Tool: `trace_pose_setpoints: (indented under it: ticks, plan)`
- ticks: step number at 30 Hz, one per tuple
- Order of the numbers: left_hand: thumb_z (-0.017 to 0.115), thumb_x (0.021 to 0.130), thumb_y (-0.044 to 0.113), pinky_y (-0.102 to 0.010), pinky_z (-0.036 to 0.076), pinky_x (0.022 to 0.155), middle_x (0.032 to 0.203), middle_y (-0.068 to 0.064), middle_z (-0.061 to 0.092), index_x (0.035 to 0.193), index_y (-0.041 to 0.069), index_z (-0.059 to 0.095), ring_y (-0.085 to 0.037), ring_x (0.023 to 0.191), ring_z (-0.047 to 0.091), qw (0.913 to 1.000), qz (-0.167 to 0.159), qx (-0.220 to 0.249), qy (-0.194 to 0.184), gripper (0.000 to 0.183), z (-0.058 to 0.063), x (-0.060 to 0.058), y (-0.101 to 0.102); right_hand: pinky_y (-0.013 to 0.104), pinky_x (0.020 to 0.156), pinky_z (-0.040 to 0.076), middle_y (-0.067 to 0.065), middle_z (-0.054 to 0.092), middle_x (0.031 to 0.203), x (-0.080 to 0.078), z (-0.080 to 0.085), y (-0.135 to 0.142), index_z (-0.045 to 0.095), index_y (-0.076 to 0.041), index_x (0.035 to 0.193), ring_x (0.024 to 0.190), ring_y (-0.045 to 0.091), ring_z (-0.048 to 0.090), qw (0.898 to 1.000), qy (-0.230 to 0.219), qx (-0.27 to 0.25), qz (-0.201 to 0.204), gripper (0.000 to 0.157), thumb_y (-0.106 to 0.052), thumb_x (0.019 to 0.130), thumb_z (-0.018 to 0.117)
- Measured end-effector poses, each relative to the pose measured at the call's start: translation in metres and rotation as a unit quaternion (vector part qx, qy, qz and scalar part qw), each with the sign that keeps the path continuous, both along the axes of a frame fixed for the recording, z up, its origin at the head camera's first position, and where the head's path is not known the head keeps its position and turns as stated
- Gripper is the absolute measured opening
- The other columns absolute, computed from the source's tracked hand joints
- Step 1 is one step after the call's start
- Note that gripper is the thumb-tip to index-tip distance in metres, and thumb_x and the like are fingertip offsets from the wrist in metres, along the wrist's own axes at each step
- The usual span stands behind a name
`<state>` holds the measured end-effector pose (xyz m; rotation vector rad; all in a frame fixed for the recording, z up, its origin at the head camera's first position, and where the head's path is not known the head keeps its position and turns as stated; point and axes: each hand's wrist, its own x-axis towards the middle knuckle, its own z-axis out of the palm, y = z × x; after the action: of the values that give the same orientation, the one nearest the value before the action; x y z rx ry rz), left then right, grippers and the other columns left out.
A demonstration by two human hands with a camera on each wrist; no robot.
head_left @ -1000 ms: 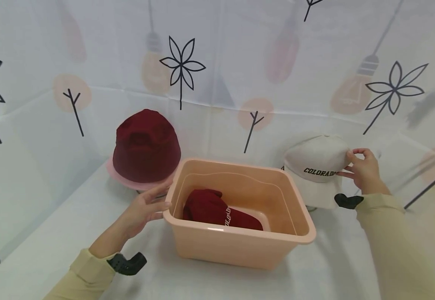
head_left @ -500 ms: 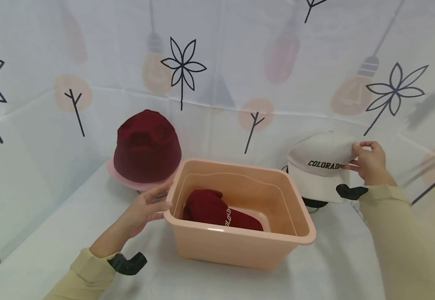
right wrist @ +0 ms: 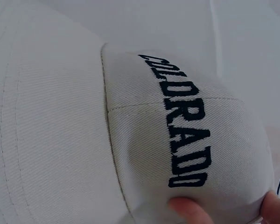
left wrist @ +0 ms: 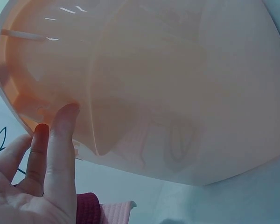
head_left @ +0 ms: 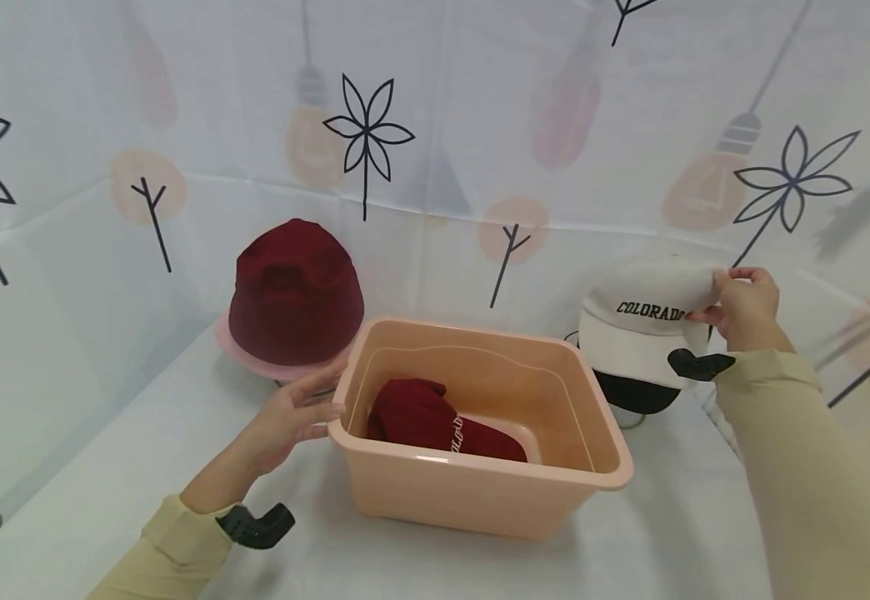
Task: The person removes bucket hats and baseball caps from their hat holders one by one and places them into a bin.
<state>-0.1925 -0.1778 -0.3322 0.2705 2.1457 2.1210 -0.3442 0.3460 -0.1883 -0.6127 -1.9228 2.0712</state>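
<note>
In the head view my right hand (head_left: 752, 310) pinches the side of a cream baseball cap (head_left: 633, 287) lettered COLORADO, at the right. Below its brim shows a black cap brim (head_left: 639, 395), above a thin wire stand. The right wrist view has the cream cap (right wrist: 144, 140) close up, with fingertips at the end of the lettering. My left hand (head_left: 281, 421) grips the left rim of a peach plastic tub (head_left: 465, 492), thumb over the edge; the left wrist view shows fingers (left wrist: 60, 140) against its outer wall. A burgundy cap (head_left: 408, 414) lies inside the tub.
Behind and left of the tub, a burgundy bucket hat (head_left: 296, 292) sits over a pink hat (head_left: 240, 354) whose brim sticks out below. A white patterned cloth (head_left: 435, 125) hangs behind the white table (head_left: 307, 550).
My right hand has moved up and slightly right with the cream cap, baring more of the black brim below. The left hand and the tub have stayed in place.
</note>
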Motion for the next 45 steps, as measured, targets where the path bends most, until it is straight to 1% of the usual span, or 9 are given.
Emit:
trace_pose_setpoints:
  ticks: [7, 10, 14, 19, 23, 26, 30, 37, 45]
  plan:
    - [0.064, 0.086, 0.013, -0.043, 0.049, 0.086, 0.143, -0.019, 0.033, 0.146, 0.012, 0.031, -0.039, 0.127, 0.037, 1.0000, 0.003, 0.003, -0.002, 0.069, 0.000, 0.000, 0.000, 0.046, 0.079, 0.046, 0.005, 0.016, 0.148, 0.002, 0.005, -0.006, 0.041, -0.028, 0.096, 0.122, 0.033, 0.034, 1.000, 0.000, 0.031, 0.000, 0.007, -0.023, 0.096, 0.045]
    - [0.065, 0.086, 0.013, -0.044, 0.048, 0.086, 0.142, -0.019, 0.033, 0.146, 0.012, 0.031, -0.039, 0.127, 0.037, 1.0000, 0.004, 0.002, -0.001, 0.069, 0.000, 0.000, 0.000, 0.038, 0.066, 0.054, 0.012, 0.018, 0.147, 0.004, 0.006, -0.010, 0.041, -0.027, 0.096, 0.094, 0.024, 0.057, 0.998, 0.009, 0.067, 0.009, 0.006, -0.024, 0.096, 0.046]
    - [0.065, 0.086, 0.014, -0.044, 0.048, 0.087, 0.143, -0.019, 0.032, 0.146, 0.013, 0.031, -0.039, 0.127, 0.037, 1.0000, 0.004, 0.000, -0.003, 0.069, -0.001, 0.000, 0.000, 0.032, 0.058, 0.055, 0.016, 0.023, 0.142, 0.000, 0.005, -0.011, 0.041, -0.025, 0.096, 0.059, 0.007, 0.057, 0.992, 0.025, 0.119, 0.029, 0.006, -0.025, 0.096, 0.046]
    - [0.065, 0.086, 0.013, -0.044, 0.048, 0.087, 0.143, -0.018, 0.033, 0.146, 0.015, 0.032, -0.038, 0.127, 0.037, 1.0000, 0.003, 0.001, -0.002, 0.068, -0.002, -0.002, 0.000, 0.037, 0.061, 0.056, 0.016, 0.026, 0.142, -0.027, -0.007, 0.011, 0.042, -0.029, 0.099, 0.079, 0.015, 0.062, 0.985, 0.030, 0.164, 0.036, 0.011, -0.034, 0.093, 0.051]
    - [0.064, 0.086, 0.013, -0.044, 0.049, 0.086, 0.142, -0.018, 0.034, 0.146, 0.015, 0.033, -0.038, 0.127, 0.038, 1.0000, -0.003, 0.002, 0.001, 0.067, -0.002, -0.002, 0.001, 0.040, 0.044, 0.053, 0.017, 0.024, 0.143, -0.057, -0.021, 0.042, 0.044, -0.029, 0.101, 0.067, 0.011, 0.062, 0.986, 0.061, 0.149, 0.037, 0.020, -0.037, 0.090, 0.057]
    - [0.064, 0.086, 0.013, -0.043, 0.049, 0.086, 0.143, -0.019, 0.033, 0.146, 0.014, 0.032, -0.039, 0.127, 0.037, 1.0000, -0.002, 0.002, 0.001, 0.068, -0.002, -0.002, 0.000, 0.041, 0.045, 0.053, 0.013, 0.030, 0.139, -0.064, -0.020, 0.051, 0.045, -0.030, 0.105, 0.068, 0.010, 0.063, 0.987, 0.072, 0.138, 0.042, 0.023, -0.038, 0.088, 0.059]
    - [0.065, 0.086, 0.013, -0.043, 0.049, 0.086, 0.143, -0.018, 0.033, 0.146, 0.014, 0.032, -0.039, 0.127, 0.037, 1.0000, 0.003, 0.000, -0.002, 0.069, -0.003, -0.002, 0.000, 0.042, 0.064, 0.056, 0.005, 0.041, 0.128, -0.048, -0.006, 0.037, 0.046, -0.029, 0.106, 0.085, 0.019, 0.065, 0.988, 0.058, 0.141, 0.029, 0.019, -0.036, 0.090, 0.057]
    - [0.066, 0.085, 0.015, -0.045, 0.048, 0.086, 0.140, -0.015, 0.038, 0.145, 0.019, 0.036, -0.037, 0.125, 0.040, 0.9999, 0.010, -0.004, -0.008, 0.067, -0.004, -0.005, 0.000, 0.030, 0.055, 0.055, 0.001, 0.040, 0.112, -0.009, 0.019, -0.001, 0.044, -0.025, 0.098, 0.065, 0.009, 0.061, 0.992, 0.071, 0.098, 0.033, 0.009, -0.027, 0.094, 0.052]
    - [0.066, 0.085, 0.015, -0.045, 0.049, 0.086, 0.138, -0.015, 0.039, 0.145, 0.020, 0.036, -0.037, 0.124, 0.041, 1.0000, 0.007, -0.007, -0.002, 0.066, -0.005, -0.006, 0.000, 0.030, 0.052, 0.055, -0.005, 0.039, 0.106, -0.004, 0.029, -0.009, 0.045, -0.023, 0.096, 0.054, 0.007, 0.060, 0.993, 0.083, 0.073, 0.031, 0.006, -0.021, 0.095, 0.050]
